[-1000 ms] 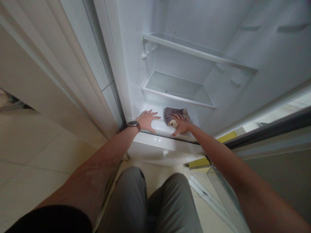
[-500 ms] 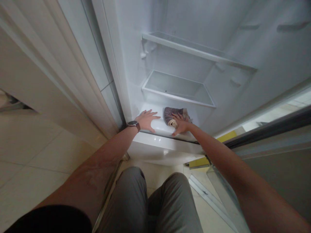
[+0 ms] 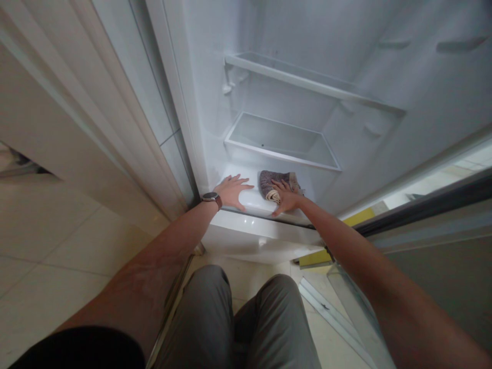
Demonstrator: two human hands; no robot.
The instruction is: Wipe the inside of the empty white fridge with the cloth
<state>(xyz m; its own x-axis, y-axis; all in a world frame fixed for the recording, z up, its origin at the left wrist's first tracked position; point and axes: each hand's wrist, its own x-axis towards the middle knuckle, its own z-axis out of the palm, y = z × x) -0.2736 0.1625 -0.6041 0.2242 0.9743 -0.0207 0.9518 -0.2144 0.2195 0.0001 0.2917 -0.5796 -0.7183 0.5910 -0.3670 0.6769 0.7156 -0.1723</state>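
The right hand [image 3: 287,198], fingers spread, seems to steady the cloth [image 3: 270,179]; left of it, the left hand [image 3: 230,193] has spread fingers.

Cloth [image 3: 269,181] partly hidden by right hand [image 3: 286,198]; 2 legs [image 3: 209,318] cut by bottom edge.

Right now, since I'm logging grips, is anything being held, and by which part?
Nothing looks gripped: the right hand rests spread on the folded cloth, and the left hand lies open on the fridge floor.
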